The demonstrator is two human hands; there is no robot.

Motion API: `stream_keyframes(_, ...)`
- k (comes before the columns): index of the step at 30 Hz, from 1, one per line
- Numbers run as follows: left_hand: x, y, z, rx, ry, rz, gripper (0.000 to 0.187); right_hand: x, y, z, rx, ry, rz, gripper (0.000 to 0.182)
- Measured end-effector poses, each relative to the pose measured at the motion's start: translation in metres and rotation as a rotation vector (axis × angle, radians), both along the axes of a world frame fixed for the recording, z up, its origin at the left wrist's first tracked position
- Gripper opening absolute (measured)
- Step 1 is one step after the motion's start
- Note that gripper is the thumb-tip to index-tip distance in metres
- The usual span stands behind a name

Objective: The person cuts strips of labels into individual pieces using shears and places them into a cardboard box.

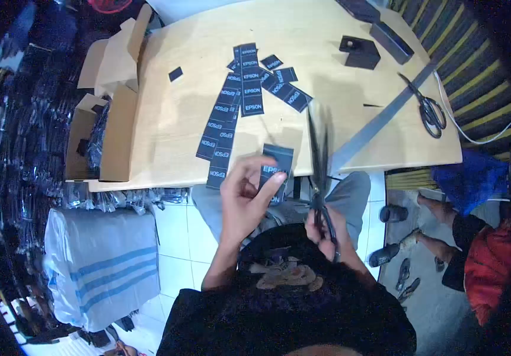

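Observation:
My left hand (246, 196) pinches a short dark label strip (278, 155) printed EPSON in white, held up near the table's front edge. In my right hand (332, 228) is a pair of black scissors (318, 160), blades pointing away from me and slightly apart. The blades are just right of the strip and do not touch it. Beyond my left hand, long EPSON label strips (215, 133) overlap on the table (166, 130). Another strip (252, 89) lies over shorter cut pieces (294, 98).
At the left stands an open cardboard box (122, 133) with dark plastic-wrapped items inside. A metal ruler (380, 121), second scissors (427, 110) and black blocks (359, 53) are at the right. One small label (175, 74) lies alone. Another person's legs (436, 243) show at lower right.

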State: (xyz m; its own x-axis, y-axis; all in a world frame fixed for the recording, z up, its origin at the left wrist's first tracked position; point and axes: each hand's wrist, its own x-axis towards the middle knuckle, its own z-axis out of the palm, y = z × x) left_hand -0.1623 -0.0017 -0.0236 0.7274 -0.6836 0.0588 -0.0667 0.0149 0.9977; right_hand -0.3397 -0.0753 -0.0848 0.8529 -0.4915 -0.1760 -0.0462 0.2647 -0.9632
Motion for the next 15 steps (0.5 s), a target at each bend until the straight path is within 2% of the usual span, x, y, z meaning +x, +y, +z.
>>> stream_keyframes(1, 0.006, 0.008, 0.002, -0.007, 0.038, -0.119, 0.021, 0.002, -0.006, 0.005, -0.037, -0.119, 0.054, 0.047)
stream_keyframes(2, 0.008, 0.012, 0.006, -0.015, 0.028, -0.112, 0.021, -0.001, -0.012, 0.006, -0.074, -0.238, 0.108, 0.055)
stream_keyframes(3, 0.010, 0.014, 0.016, -0.022, -0.003, -0.151, 0.023, -0.007, -0.018, 0.016, -0.107, -0.164, 0.142, 0.068)
stream_keyframes(6, 0.018, 0.022, 0.032, -0.041, -0.112, -0.196, 0.034, -0.028, -0.041, 0.043, -0.039, -0.012, 0.267, 0.067)
stream_keyframes(9, 0.029, 0.026, 0.046, -0.023, -0.241, -0.234, 0.037, -0.047, -0.074, 0.056, -0.318, 0.139, 0.491, 0.061)
stream_keyframes(10, 0.033, 0.025, 0.048, -0.028, -0.245, -0.223, 0.037, -0.050, -0.083, 0.061, -0.327, 0.136, 0.500, 0.061)
stream_keyframes(12, 0.041, 0.022, 0.051, -0.080, -0.189, -0.276, 0.039, -0.055, -0.098, 0.071, -0.519, 0.245, 0.676, 0.060)
stream_keyframes(14, 0.049, 0.021, 0.057, -0.069, -0.266, -0.286, 0.042, -0.054, -0.103, 0.088, -0.560, 0.263, 0.640, 0.058)
stream_keyframes(15, 0.051, 0.021, 0.061, -0.012, -0.271, -0.331, 0.045, -0.047, -0.107, 0.103, -0.539, 0.333, 0.701, 0.066)
